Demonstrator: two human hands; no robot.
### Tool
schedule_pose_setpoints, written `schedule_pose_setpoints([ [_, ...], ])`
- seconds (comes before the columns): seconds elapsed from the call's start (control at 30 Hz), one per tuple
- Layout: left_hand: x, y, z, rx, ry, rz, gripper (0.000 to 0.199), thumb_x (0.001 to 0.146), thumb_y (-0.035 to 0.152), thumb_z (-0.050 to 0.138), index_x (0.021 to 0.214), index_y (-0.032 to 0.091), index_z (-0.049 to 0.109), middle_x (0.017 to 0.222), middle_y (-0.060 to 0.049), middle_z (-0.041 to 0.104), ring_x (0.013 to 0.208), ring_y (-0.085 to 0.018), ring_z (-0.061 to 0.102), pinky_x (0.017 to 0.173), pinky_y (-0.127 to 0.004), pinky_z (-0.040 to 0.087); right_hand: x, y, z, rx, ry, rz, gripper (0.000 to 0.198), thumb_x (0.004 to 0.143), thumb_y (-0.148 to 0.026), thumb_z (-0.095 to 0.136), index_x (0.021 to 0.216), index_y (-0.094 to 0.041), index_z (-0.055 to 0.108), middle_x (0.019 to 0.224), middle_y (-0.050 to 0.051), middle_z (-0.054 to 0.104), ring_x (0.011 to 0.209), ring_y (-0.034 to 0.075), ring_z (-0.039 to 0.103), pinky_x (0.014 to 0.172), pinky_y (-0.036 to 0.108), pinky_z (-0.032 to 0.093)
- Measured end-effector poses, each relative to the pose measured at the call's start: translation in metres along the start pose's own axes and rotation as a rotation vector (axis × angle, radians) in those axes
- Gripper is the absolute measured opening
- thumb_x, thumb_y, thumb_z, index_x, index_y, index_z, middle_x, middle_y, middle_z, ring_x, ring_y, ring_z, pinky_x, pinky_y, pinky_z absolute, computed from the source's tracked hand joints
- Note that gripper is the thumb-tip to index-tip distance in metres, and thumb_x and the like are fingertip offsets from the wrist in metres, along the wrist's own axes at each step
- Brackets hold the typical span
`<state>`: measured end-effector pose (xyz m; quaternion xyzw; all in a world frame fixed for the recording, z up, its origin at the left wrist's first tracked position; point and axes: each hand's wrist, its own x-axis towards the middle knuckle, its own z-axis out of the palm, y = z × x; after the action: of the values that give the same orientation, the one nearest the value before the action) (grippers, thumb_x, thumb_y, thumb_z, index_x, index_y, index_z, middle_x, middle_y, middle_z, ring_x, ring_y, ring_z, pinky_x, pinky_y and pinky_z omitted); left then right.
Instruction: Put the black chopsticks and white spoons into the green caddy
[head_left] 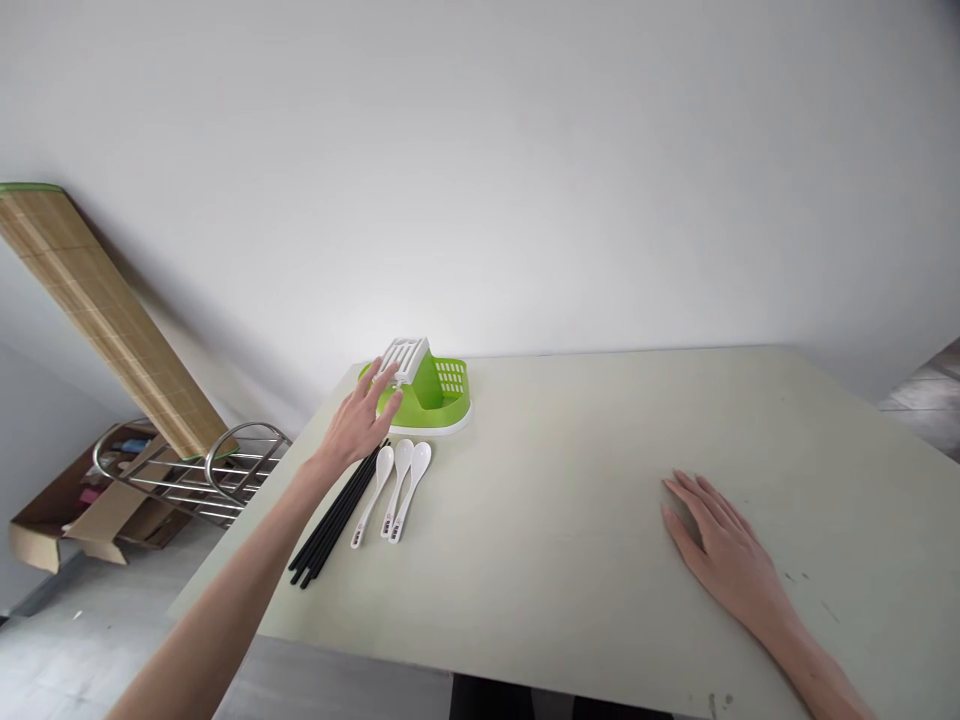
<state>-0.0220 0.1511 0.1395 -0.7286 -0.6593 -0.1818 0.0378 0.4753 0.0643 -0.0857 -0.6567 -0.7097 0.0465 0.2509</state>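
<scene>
At the table's far left stands a green cutlery holder (442,412) with a slotted white top (409,358) and a white base. My left hand (361,418) reaches over its near left side with fingers spread; whether the fingertips touch the white top I cannot tell. Below that hand lies a bundle of black chopsticks (334,525), its far ends partly hidden by the hand. Beside the bundle are three white spoons (411,490), bowls pointing away from me. On the right, my right hand (720,540) rests flat on the table with nothing in it.
The pale table (555,560) reaches back to a grey wall (570,180). Left of it, on the floor side, are a metal rack (225,470), an open cardboard box (45,520) and a leaning rolled bamboo mat (112,310).
</scene>
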Motion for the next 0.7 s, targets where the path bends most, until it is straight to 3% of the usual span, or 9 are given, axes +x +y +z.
schedule_pose_setpoints([
  [0.07,-0.013,0.000,-0.002,-0.009,0.116,-0.025,0.064,0.107,0.053,0.034,0.163,0.022,0.037,0.171,-0.013,0.034,0.141,-0.030,0.054,0.122,-0.047,0.038,0.000,0.000,0.000,0.002,-0.003,0.003,0.060,0.107,-0.055,0.032,0.156,-0.026,0.050,0.166,0.004,0.048,0.156,0.032,0.038,0.125,0.057,0.040],
  [0.17,-0.052,-0.010,0.003,0.057,0.269,-0.210,0.064,0.103,0.051,0.042,0.155,0.013,0.043,0.153,-0.020,0.053,0.125,-0.029,0.062,0.117,-0.047,0.043,0.000,0.000,-0.001,0.004,-0.006,0.003,0.060,0.107,-0.056,0.032,0.156,-0.026,0.050,0.166,0.004,0.048,0.156,0.032,0.039,0.126,0.056,0.040],
  [0.23,-0.085,-0.026,0.009,0.119,0.076,-0.295,0.057,0.100,0.051,0.044,0.142,0.013,0.055,0.136,-0.018,0.064,0.123,-0.033,0.062,0.113,-0.049,0.045,0.000,0.000,-0.001,0.006,-0.009,0.005,0.061,0.107,-0.057,0.032,0.156,-0.026,0.050,0.166,0.004,0.047,0.156,0.031,0.038,0.126,0.055,0.039],
  [0.3,-0.116,-0.047,0.016,0.189,-0.161,-0.367,0.063,0.096,0.055,0.046,0.140,0.013,0.058,0.136,-0.019,0.064,0.129,-0.039,0.058,0.111,-0.052,0.045,-0.001,0.000,-0.002,0.008,-0.013,0.010,0.062,0.107,-0.058,0.031,0.156,-0.025,0.049,0.167,0.004,0.046,0.157,0.031,0.037,0.126,0.056,0.039],
  [0.37,-0.140,-0.066,0.020,0.238,-0.278,-0.433,0.071,0.094,0.060,0.044,0.144,0.011,0.057,0.140,-0.021,0.062,0.133,-0.041,0.056,0.110,-0.052,0.046,-0.002,0.000,-0.003,0.010,-0.014,0.009,0.063,0.107,-0.058,0.030,0.156,-0.025,0.049,0.167,0.004,0.046,0.157,0.031,0.037,0.126,0.056,0.039],
  [0.5,-0.157,-0.081,0.018,0.280,-0.357,-0.476,0.071,0.093,0.064,0.040,0.138,0.013,0.061,0.142,-0.021,0.062,0.131,-0.039,0.060,0.105,-0.049,0.050,-0.002,0.000,-0.004,0.016,-0.012,0.003,0.062,0.106,-0.057,0.031,0.157,-0.025,0.049,0.166,0.005,0.047,0.157,0.032,0.038,0.126,0.057,0.039],
  [0.7,-0.140,-0.066,0.009,0.336,-0.481,-0.466,0.045,0.089,0.049,0.048,0.112,0.017,0.070,0.126,-0.019,0.071,0.111,-0.037,0.070,0.088,-0.046,0.054,-0.001,0.001,-0.004,0.008,0.003,-0.005,0.061,0.106,-0.057,0.033,0.155,-0.025,0.051,0.164,0.005,0.050,0.155,0.033,0.041,0.126,0.057,0.038],
])
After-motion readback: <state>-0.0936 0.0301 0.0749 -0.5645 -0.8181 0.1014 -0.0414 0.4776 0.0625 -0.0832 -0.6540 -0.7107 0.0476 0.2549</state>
